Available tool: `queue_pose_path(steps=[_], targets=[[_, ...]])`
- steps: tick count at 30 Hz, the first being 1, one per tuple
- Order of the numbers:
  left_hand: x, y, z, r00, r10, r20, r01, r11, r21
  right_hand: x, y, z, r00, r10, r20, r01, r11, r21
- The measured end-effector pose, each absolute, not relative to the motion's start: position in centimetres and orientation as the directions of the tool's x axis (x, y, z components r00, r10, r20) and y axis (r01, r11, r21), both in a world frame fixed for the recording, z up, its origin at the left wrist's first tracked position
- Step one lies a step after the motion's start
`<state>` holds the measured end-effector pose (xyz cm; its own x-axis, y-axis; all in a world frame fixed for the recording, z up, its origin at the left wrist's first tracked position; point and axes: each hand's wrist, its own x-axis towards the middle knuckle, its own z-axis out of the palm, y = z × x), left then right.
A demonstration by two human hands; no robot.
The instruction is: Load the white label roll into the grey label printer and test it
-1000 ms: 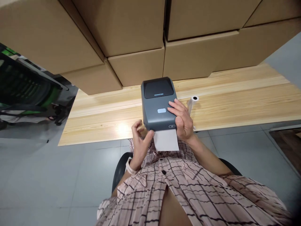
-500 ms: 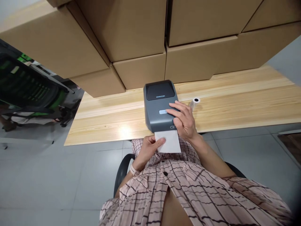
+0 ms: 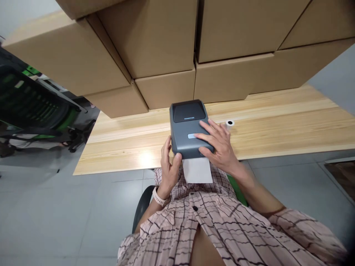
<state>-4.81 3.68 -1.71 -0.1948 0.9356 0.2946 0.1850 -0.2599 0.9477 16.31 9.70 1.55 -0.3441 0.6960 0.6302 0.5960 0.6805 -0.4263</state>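
A dark grey label printer (image 3: pixel 180 129) with a glossy black window stands at the table's front edge. A blank white paper strip (image 3: pixel 197 171) sticks out from its front and hangs over the edge. My left hand (image 3: pixel 169 166) grips the printer's left front corner, thumb at the front and fingers along the side. Spread across the right part of the top is my right hand (image 3: pixel 219 146), with its index fingertip at the light blue button (image 3: pixel 191 136) and its thumb near the front edge. Just beyond the right fingers, a white paper roll (image 3: pixel 230 123) stands upright, partly hidden.
Large cardboard boxes (image 3: pixel 166 88) are stacked along the back of the wooden table (image 3: pixel 277 125), close behind the printer. A dark mesh office chair (image 3: pixel 33 99) stands on the floor at the left. A chair's black armrest (image 3: pixel 140 205) shows beside my body.
My left hand has let go of the white paper and moved up to the printer's left front corner. My right hand stays on top, its thumb shifted to the left. The view has tilted slightly.
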Motion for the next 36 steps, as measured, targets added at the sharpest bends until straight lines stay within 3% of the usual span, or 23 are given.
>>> queue_pose_path(steps=[4,6,14,22,25,30,36], targets=[[-4.3,3.3,-2.2,-0.142,0.971,0.194,0.113,-0.179,0.977,17.2,8.2,-2.1,-0.084,0.823,0.562,0.474,0.529,-0.704],[-4.3,3.2,-2.4,-0.125,0.974,0.188,0.133,-0.171,0.976,17.3,7.6,-3.4,-0.051,0.872,0.487,0.457,0.454,-0.765],[-4.7,3.5,-2.8,-0.122,0.943,0.31,0.268,-0.269,0.925,16.9,7.0,-3.6,-0.076,0.858,0.508,0.519,0.469,-0.715],[-6.2,9.6,1.7,-0.232,0.854,0.466,0.254,-0.41,0.876,17.0,11.4,4.4,-0.189,0.708,0.68,0.603,0.631,-0.489],[-6.6,13.5,1.7,-0.312,0.872,0.377,0.102,-0.364,0.926,16.2,14.9,7.8,-0.185,0.673,0.716,0.582,0.662,-0.472],[-6.6,16.4,-0.6,-0.231,0.962,0.143,0.008,-0.145,0.989,14.9,21.9,11.1,-0.157,0.641,0.751,0.494,0.71,-0.502],[-6.2,16.0,-1.7,-0.135,0.983,0.126,0.026,-0.123,0.992,14.4,30.0,12.8,-0.126,0.735,0.666,0.552,0.61,-0.569]])
